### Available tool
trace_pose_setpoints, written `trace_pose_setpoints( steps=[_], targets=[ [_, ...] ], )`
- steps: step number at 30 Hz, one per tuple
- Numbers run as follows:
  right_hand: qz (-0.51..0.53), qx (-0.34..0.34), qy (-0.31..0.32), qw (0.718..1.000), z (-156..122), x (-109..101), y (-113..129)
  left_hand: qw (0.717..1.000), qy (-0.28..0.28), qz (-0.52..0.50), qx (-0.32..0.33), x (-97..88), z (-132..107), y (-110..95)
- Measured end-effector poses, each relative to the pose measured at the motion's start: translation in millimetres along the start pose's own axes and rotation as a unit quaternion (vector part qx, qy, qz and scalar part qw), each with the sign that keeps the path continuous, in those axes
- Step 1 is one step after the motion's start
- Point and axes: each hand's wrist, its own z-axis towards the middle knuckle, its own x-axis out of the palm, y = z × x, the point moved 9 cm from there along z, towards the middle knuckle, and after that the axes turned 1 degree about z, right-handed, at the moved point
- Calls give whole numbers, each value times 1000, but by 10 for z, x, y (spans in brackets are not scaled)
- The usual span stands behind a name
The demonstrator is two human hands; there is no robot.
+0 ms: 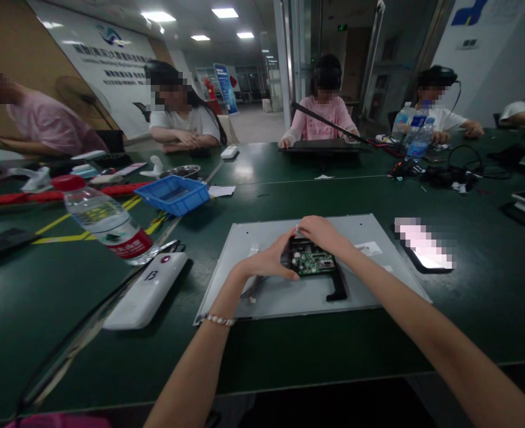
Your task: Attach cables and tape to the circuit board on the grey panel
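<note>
A flat grey metal panel (284,297) lies on the table in front of me. On its middle sits a green circuit board (312,263) in a black plastic bracket (339,288), one arm of which reaches toward me. My left hand (269,260) grips the bracket's left side, thumb near and fingers at the far corner. My right hand (322,233) has its fingers curled over the far edge of the bracket, close to the left fingertips. Something small and whitish shows between the fingertips, too small to name. Loose cables lie on the panel by my left wrist.
Left of the panel are a white power bank (149,291) with a cable, a tilted water bottle (111,223) and a blue tray (173,195). A phone (425,246) lies to the right. Several people sit around the table; one across has a dark panel (322,147).
</note>
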Motion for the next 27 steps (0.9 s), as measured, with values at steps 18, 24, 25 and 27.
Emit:
trace_pose_setpoints(
  steps=[18,24,25,27],
  targets=[
    [50,-26,5,998,-212,-77,184,1000,3,7,-13,26,-4,9],
    [58,-31,13,998,-191,-27,146,1000,11,8,-9,45,9,26],
    [57,-32,14,998,-190,-28,148,1000,13,9,-9,48,9,28],
    [54,-36,16,998,-192,-37,162,1000,14,10,-8,49,8,27]
  ],
)
